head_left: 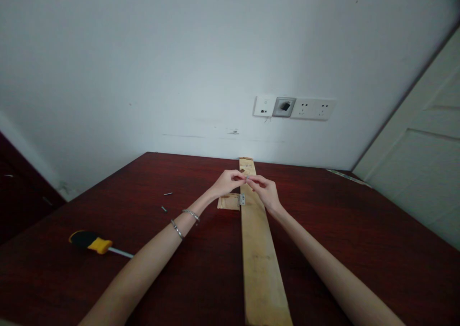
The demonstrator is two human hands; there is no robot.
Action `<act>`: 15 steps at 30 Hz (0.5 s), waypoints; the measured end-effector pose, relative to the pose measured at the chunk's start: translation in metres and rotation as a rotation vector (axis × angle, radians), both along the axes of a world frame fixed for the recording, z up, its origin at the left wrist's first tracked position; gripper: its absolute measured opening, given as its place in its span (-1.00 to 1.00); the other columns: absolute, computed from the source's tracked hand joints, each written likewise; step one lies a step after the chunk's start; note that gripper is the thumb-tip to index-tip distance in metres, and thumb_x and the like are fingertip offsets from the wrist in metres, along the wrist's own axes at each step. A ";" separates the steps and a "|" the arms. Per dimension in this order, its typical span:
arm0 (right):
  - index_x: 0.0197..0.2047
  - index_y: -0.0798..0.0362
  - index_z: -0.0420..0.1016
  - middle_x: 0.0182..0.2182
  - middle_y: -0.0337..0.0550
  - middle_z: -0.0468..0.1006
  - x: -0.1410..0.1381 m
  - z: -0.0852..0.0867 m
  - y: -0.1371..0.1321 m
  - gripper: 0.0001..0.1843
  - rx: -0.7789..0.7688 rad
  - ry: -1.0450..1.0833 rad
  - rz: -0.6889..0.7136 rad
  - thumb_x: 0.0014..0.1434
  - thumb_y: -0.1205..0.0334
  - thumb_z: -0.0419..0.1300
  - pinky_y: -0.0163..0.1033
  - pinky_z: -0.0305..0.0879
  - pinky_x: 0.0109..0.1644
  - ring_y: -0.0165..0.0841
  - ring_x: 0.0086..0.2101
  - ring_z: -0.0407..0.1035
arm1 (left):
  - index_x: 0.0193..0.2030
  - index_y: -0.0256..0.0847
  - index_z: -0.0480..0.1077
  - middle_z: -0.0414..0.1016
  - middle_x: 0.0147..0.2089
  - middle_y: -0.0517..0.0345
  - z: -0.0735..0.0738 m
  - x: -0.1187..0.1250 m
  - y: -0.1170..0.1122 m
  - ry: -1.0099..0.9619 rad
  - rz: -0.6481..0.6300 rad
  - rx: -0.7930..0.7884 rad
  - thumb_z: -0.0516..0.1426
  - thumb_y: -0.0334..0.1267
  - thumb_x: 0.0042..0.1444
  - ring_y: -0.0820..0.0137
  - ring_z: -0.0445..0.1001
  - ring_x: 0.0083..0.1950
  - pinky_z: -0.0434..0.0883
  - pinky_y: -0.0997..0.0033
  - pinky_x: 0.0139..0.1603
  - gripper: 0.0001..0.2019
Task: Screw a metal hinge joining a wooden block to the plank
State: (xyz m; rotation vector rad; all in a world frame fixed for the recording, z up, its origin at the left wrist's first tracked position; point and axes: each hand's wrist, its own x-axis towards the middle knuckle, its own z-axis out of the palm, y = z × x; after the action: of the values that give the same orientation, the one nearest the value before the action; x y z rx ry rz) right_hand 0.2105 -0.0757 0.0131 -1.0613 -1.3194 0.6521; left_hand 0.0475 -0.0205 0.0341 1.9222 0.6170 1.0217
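A long pale wooden plank [260, 254] lies lengthwise on the dark red table [359, 249]. A small wooden block [228, 202] sits against its left side, joined by a small metal hinge [242, 199]. My left hand [226, 183] and my right hand [265, 190] meet just above the plank near the hinge. Both are closed in a pinch on a tiny metal part [246, 177], too small to name. Two bangles [184, 222] sit on my left wrist.
A screwdriver with a yellow and black handle [94, 243] lies at the left of the table. Two small screws [166, 200] lie further back on the left. The white wall carries a socket strip [294, 107]. A white door [424, 168] stands at right.
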 end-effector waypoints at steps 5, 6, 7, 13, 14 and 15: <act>-0.38 0.03 0.63 -0.31 -0.09 0.64 0.000 -0.002 -0.001 -0.75 0.020 -0.026 -0.011 -0.04 0.03 0.32 -0.16 0.39 -0.16 -0.23 -0.26 0.49 | -0.32 -0.36 0.54 0.57 -0.31 0.06 -0.004 0.000 0.003 0.045 -0.012 -0.010 0.22 -0.39 0.03 0.41 0.49 -0.29 0.37 0.46 -0.22 -0.91; -0.38 0.03 0.63 -0.32 -0.09 0.64 0.000 -0.002 -0.002 -0.76 0.019 -0.033 -0.011 -0.05 0.03 0.32 -0.16 0.38 -0.15 -0.24 -0.26 0.49 | -0.32 -0.36 0.54 0.57 -0.31 0.05 -0.004 -0.001 0.004 0.056 -0.021 -0.020 0.22 -0.39 0.02 0.41 0.49 -0.29 0.38 0.46 -0.22 -0.90; -0.39 0.04 0.62 -0.32 -0.09 0.64 0.000 -0.002 -0.002 -0.75 0.016 -0.039 -0.011 -0.05 0.03 0.32 -0.17 0.38 -0.15 -0.24 -0.27 0.49 | -0.31 -0.36 0.55 0.58 -0.30 0.05 -0.003 -0.001 0.005 0.067 -0.039 -0.034 0.23 -0.39 0.01 0.41 0.49 -0.29 0.38 0.45 -0.21 -0.90; -0.40 0.07 0.60 -0.36 -0.07 0.65 0.001 -0.006 -0.005 -0.70 -0.027 -0.075 -0.036 -0.03 -0.02 0.29 -0.19 0.38 -0.24 -0.26 -0.36 0.48 | -0.20 -0.35 0.54 0.59 -0.29 0.04 0.007 -0.015 0.009 0.190 -0.093 -0.141 0.26 -0.37 -0.02 0.43 0.49 -0.32 0.39 0.47 -0.27 -0.79; -0.41 0.08 0.60 -0.36 -0.07 0.65 0.002 -0.009 -0.006 -0.69 -0.035 -0.088 -0.035 -0.04 -0.02 0.29 -0.19 0.38 -0.24 -0.26 -0.37 0.48 | -0.21 -0.36 0.54 0.58 -0.30 0.04 0.010 -0.019 0.011 0.211 -0.060 -0.145 0.24 -0.36 0.00 0.45 0.47 -0.36 0.39 0.48 -0.32 -0.81; -0.42 0.08 0.60 -0.37 -0.07 0.65 0.003 -0.012 -0.008 -0.69 -0.045 -0.104 -0.031 -0.04 -0.02 0.29 -0.19 0.38 -0.25 -0.26 -0.38 0.48 | -0.22 -0.36 0.54 0.58 -0.30 0.04 0.012 -0.024 0.012 0.226 -0.023 -0.146 0.23 -0.35 0.01 0.47 0.46 -0.39 0.38 0.50 -0.37 -0.82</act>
State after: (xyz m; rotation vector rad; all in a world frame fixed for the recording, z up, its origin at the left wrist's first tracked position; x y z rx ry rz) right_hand 0.2133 -0.0832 0.0008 -1.1632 -1.3805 0.6126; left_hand 0.0237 -0.0085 0.0464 1.9244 0.7731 0.7288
